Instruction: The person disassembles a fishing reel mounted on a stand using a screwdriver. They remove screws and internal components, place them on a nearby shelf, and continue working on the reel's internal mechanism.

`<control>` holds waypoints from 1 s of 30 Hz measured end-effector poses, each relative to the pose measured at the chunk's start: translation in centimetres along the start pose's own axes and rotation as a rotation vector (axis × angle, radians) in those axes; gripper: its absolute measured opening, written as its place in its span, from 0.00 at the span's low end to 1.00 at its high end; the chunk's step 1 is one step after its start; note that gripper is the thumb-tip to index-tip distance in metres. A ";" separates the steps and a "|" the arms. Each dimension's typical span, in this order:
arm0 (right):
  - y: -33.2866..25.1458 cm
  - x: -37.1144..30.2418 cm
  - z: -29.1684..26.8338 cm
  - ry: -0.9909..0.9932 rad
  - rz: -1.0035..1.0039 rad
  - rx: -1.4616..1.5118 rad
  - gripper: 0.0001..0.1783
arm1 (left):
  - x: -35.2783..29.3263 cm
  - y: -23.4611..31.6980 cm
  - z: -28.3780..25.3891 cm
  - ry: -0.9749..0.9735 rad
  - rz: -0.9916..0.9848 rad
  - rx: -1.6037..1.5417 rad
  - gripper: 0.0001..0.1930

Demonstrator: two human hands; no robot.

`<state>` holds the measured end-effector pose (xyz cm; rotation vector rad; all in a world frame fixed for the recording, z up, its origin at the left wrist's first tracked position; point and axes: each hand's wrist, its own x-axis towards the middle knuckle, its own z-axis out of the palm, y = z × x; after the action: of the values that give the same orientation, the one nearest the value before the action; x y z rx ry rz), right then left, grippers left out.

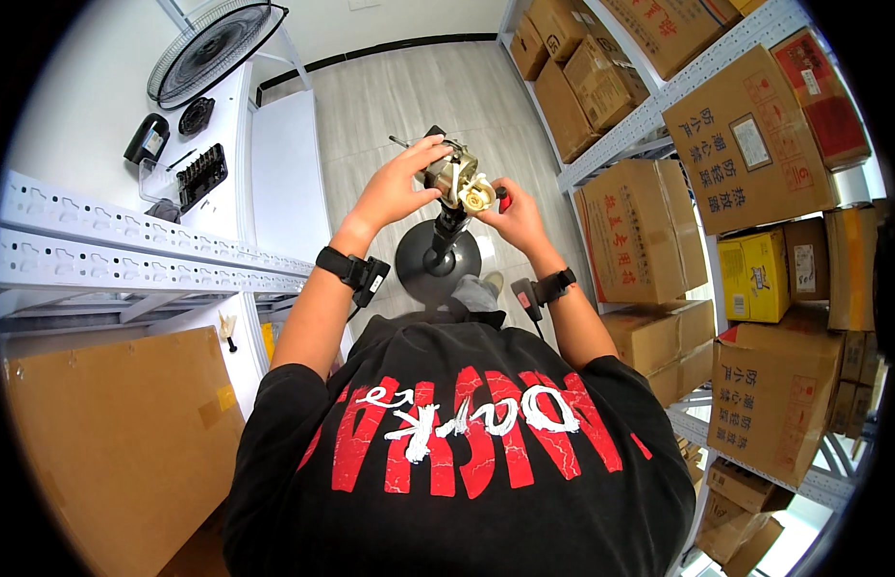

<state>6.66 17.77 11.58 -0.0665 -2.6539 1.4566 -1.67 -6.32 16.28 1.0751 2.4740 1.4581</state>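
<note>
Upright in front of me stands a pedestal fan with its motor (459, 162) bare of any cage. A cream plastic part (476, 195) sits at the near end of that motor. My left hand (405, 181) grips the motor's left side, thumb and fingers curved round it. Close against the cream part, my right hand (513, 219) is closed on a red-and-black handle (505, 199), which looks like a screwdriver's; its tip cannot be made out. Below, a dark pole (451, 234) runs down to a round black base (416, 264) on the floor.
A fan cage (215, 53) rests on the white shelf at the left, near a black bit set (201, 177) and a clear tray (157, 179). Boxed shelving lines the right, with a large carton (628, 231) close to my right arm. Another carton (121, 433) stands at lower left.
</note>
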 end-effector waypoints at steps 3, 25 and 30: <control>0.7 0.3 0.1 0.028 -0.061 0.117 0.24 | 0.0 -0.1 0.0 0.001 0.000 -0.006 0.33; 1.1 -0.5 -0.2 -0.058 0.028 0.052 0.20 | 0.0 -0.3 -0.2 -0.006 -0.016 0.008 0.33; 0.2 -1.3 0.1 0.011 -0.036 0.035 0.21 | -0.1 -0.3 -0.1 -0.007 -0.010 0.007 0.33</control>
<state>7.97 17.66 11.31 -0.0236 -2.6058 1.4863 -1.84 -6.57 16.08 1.0656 2.4780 1.4419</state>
